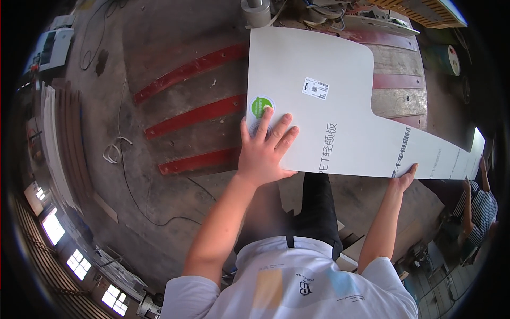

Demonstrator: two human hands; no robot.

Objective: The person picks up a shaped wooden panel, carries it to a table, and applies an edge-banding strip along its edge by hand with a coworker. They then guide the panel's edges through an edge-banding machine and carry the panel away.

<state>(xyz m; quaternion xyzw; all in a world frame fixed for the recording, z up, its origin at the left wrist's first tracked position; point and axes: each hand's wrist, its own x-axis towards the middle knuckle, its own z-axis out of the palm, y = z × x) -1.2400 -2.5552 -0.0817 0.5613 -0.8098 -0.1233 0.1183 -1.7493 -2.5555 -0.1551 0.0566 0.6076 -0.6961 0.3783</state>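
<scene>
A large white board with a stepped, L-like outline lies in front of me, with printing, a small white label and a round green sticker on its face. My left hand rests flat on its near left corner, fingers spread, partly over the sticker. At the near edge, further right, my right hand grips the board with the thumb on top; its other fingers are hidden underneath. Another person in a striped shirt has hands at the board's narrow right end.
Red bars extend out from under the board on the left, and more bars show at its right. Beyond the board stand a grey cylinder and a drum. A black cable trails over the floor; long panels are stacked at left.
</scene>
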